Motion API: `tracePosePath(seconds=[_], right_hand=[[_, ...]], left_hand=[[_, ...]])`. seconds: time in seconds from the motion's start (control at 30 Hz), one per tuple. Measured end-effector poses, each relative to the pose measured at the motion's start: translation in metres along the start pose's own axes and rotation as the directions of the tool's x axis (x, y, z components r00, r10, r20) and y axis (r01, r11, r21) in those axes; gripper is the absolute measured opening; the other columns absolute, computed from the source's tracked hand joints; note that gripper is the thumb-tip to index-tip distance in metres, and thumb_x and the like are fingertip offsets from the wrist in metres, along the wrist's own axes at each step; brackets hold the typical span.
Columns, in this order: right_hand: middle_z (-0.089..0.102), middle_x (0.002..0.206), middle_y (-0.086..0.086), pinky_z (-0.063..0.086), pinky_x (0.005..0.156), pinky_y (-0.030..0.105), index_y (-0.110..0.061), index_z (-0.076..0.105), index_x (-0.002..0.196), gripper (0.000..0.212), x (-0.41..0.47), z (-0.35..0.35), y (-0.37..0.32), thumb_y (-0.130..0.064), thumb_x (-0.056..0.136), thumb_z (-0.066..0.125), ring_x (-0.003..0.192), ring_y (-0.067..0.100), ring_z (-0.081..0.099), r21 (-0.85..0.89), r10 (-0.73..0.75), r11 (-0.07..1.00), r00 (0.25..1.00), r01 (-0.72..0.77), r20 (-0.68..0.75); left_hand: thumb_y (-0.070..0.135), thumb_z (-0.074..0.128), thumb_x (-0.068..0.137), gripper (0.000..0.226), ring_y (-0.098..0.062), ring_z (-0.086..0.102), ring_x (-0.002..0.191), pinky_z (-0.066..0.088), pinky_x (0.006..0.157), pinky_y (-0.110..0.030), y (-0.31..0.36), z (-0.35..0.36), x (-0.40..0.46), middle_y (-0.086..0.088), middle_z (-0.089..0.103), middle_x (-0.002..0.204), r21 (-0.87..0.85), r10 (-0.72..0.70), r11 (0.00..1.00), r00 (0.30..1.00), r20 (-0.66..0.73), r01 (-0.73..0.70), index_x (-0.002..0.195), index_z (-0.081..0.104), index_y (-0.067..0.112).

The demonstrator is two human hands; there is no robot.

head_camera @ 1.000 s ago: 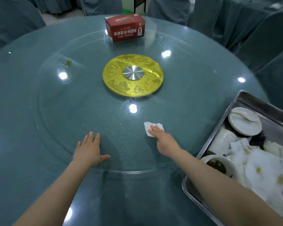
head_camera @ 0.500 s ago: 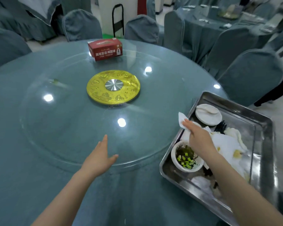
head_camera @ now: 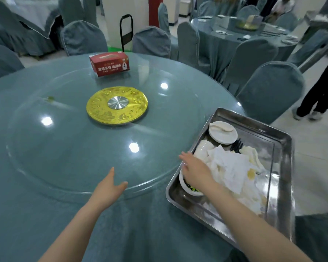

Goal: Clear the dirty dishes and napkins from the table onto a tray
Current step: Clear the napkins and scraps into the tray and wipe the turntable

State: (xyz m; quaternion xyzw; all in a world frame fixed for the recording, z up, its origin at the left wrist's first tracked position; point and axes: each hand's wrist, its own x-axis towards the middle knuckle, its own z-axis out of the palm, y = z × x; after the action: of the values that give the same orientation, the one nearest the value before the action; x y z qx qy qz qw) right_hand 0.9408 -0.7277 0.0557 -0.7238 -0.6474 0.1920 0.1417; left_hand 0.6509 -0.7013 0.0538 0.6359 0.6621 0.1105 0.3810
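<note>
A steel tray (head_camera: 280, 148) sits at the right edge of the round table (head_camera: 36, 205). It holds a white plate (head_camera: 222, 132), a white cup (head_camera: 203, 150), a heap of crumpled white napkins (head_camera: 233, 171) and a white bowl (head_camera: 189, 189) with green scraps. My right hand (head_camera: 195, 170) hovers over the tray's left rim above the bowl, fingers straight, holding nothing. My left hand (head_camera: 107, 188) floats open above the near rim of the glass turntable (head_camera: 64, 157).
A gold disc (head_camera: 116, 105) marks the turntable's centre and a red tissue box (head_camera: 109, 63) stands behind it. Covered chairs (head_camera: 271, 91) ring the table. A person's legs (head_camera: 318, 95) stand at far right. Another set table (head_camera: 244, 38) lies behind.
My right hand picked the white napkin off the turntable, carried it right to the tray and let it go on the pile. My left hand lifted off the glass. The view swung right.
</note>
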Motion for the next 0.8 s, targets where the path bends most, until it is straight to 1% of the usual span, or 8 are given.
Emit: tracePosePath(seconds=[0.07, 0.13, 0.23, 0.33, 0.4, 0.53, 0.67, 0.8], right_hand=[[0.034, 0.153, 0.002, 0.02, 0.114, 0.031, -0.012, 0.043, 0.139, 0.042, 0.008, 0.026, -0.032, -0.013, 0.098, 0.035, 0.145, 0.019, 0.022, -0.002, -0.121, 0.993, 0.988, 0.122, 0.091], [0.036, 0.15, 0.009, 0.025, 0.113, 0.036, -0.008, 0.045, 0.136, 0.04, 0.017, 0.051, -0.06, -0.01, 0.097, 0.035, 0.144, 0.024, 0.022, -0.004, -0.172, 0.984, 0.968, 0.176, 0.182], [0.021, 0.157, 0.009, 0.02, 0.116, 0.037, -0.009, 0.031, 0.146, 0.049, 0.028, 0.088, -0.091, -0.01, 0.097, 0.035, 0.146, 0.028, 0.013, -0.083, -0.225, 0.961, 0.921, 0.263, 0.318], [0.006, 0.161, 0.004, 0.013, 0.119, 0.042, -0.017, 0.018, 0.151, 0.055, 0.033, 0.119, -0.11, -0.019, 0.099, 0.035, 0.148, 0.027, 0.004, -0.117, -0.247, 0.941, 0.881, 0.317, 0.403], [-0.001, 0.162, 0.0, 0.007, 0.119, 0.045, -0.023, 0.011, 0.152, 0.058, 0.03, 0.133, -0.107, -0.03, 0.1, 0.035, 0.148, 0.025, -0.002, -0.148, -0.224, 0.939, 0.876, 0.312, 0.428], [-0.016, 0.159, -0.008, -0.005, 0.118, 0.039, -0.03, -0.004, 0.152, 0.066, 0.031, 0.143, -0.092, -0.04, 0.099, 0.035, 0.147, 0.018, -0.014, -0.233, -0.243, 0.895, 0.852, 0.381, 0.463], [-0.012, 0.16, -0.008, 0.001, 0.119, 0.037, -0.031, 0.001, 0.153, 0.064, 0.038, 0.127, -0.088, -0.041, 0.1, 0.035, 0.148, 0.014, -0.008, -0.237, -0.246, 0.883, 0.831, 0.404, 0.499], [-0.003, 0.161, -0.008, 0.011, 0.118, 0.045, -0.029, 0.009, 0.153, 0.061, 0.039, 0.101, -0.079, -0.038, 0.1, 0.036, 0.148, 0.015, 0.001, -0.272, -0.172, 0.895, 0.836, 0.354, 0.521]], left_hand=[[0.024, 0.061, 0.091, 0.073, -0.022, 0.036, 0.139, 0.027, 0.11, -0.033, -0.002, 0.0, -0.005, -0.008, 0.037, 0.151, -0.156, -0.04, 0.987, 0.996, -0.075, 0.027, 0.151, 0.021, 0.009], [0.019, 0.06, 0.092, 0.067, -0.022, 0.039, 0.136, 0.03, 0.109, -0.035, -0.007, -0.004, -0.012, -0.009, 0.04, 0.149, -0.304, -0.091, 0.951, 0.989, -0.12, 0.051, 0.149, 0.027, 0.009], [0.011, 0.059, 0.092, 0.057, -0.024, 0.044, 0.131, 0.034, 0.109, -0.037, -0.017, -0.008, -0.028, -0.013, 0.045, 0.144, -0.443, -0.148, 0.894, 0.978, -0.147, 0.069, 0.144, 0.036, 0.006], [0.003, 0.058, 0.091, 0.049, -0.024, 0.046, 0.13, 0.034, 0.109, -0.035, -0.033, -0.015, -0.042, -0.014, 0.048, 0.141, -0.491, -0.165, 0.87, 0.969, -0.183, 0.055, 0.139, 0.044, 0.003], [0.002, 0.059, 0.09, 0.046, -0.02, 0.047, 0.128, 0.034, 0.108, -0.032, -0.045, -0.019, -0.049, -0.009, 0.051, 0.139, -0.507, -0.168, 0.86, 0.967, -0.19, 0.05, 0.135, 0.048, 0.005], [0.006, 0.062, 0.09, 0.045, -0.011, 0.047, 0.125, 0.033, 0.11, -0.033, -0.068, -0.028, -0.056, 0.0, 0.053, 0.137, -0.502, -0.181, 0.863, 0.965, -0.192, 0.062, 0.133, 0.053, 0.012], [0.008, 0.062, 0.09, 0.043, -0.012, 0.048, 0.124, 0.034, 0.109, -0.031, -0.077, -0.029, -0.056, -0.001, 0.054, 0.135, -0.492, -0.198, 0.866, 0.963, -0.182, 0.085, 0.131, 0.054, 0.015], [0.007, 0.062, 0.09, 0.044, -0.007, 0.047, 0.121, 0.035, 0.106, -0.029, -0.083, -0.03, -0.057, 0.002, 0.054, 0.135, -0.524, -0.216, 0.847, 0.96, -0.181, 0.092, 0.133, 0.053, 0.015]])
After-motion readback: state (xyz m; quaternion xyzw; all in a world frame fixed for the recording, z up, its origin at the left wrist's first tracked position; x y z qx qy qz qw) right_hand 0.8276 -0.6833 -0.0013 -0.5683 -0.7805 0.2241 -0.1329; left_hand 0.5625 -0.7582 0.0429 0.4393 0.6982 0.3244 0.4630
